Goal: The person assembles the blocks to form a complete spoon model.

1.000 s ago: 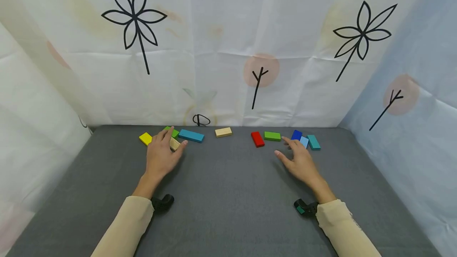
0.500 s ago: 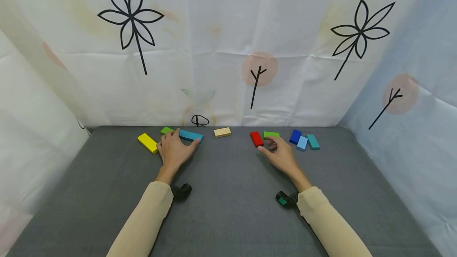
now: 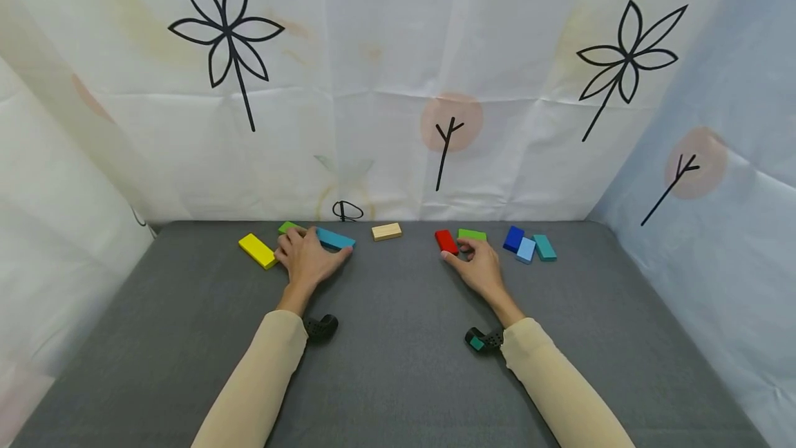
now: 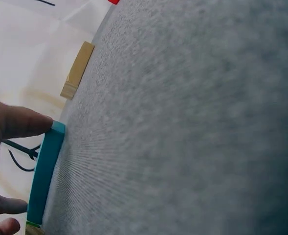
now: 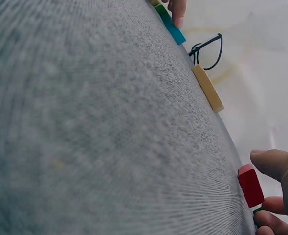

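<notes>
Gripping stage, judging by both hands: settled on blocks at the far edge of the grey tabletop, nothing lifted yet.

On the left hand: curled over the long blue block, thumb pressed to its near end, fingertips at the other end in the left wrist view, so pinching it lengthwise. Lying flat, touching a green block at the far end, with a yellow block just beside the hand's outer edge.

On the right hand: closed round the red block, thumb at the near end, curled forefinger tucked in between it and a second green block just beside it. Flat on the cloth as well; hard to tell how firm the pinch is.

Between the two hands, apart from both: a plain wooden block. Further right, clustered and touching: a dark blue block, a light blue block and a teal block.

Likely called for next: firming up each pinch, then lifting straight up rather than sliding, to avoid dragging the green neighbours along. Worth minding on the left: a long block held by its ends, apt to swivel unless kept level.
</notes>
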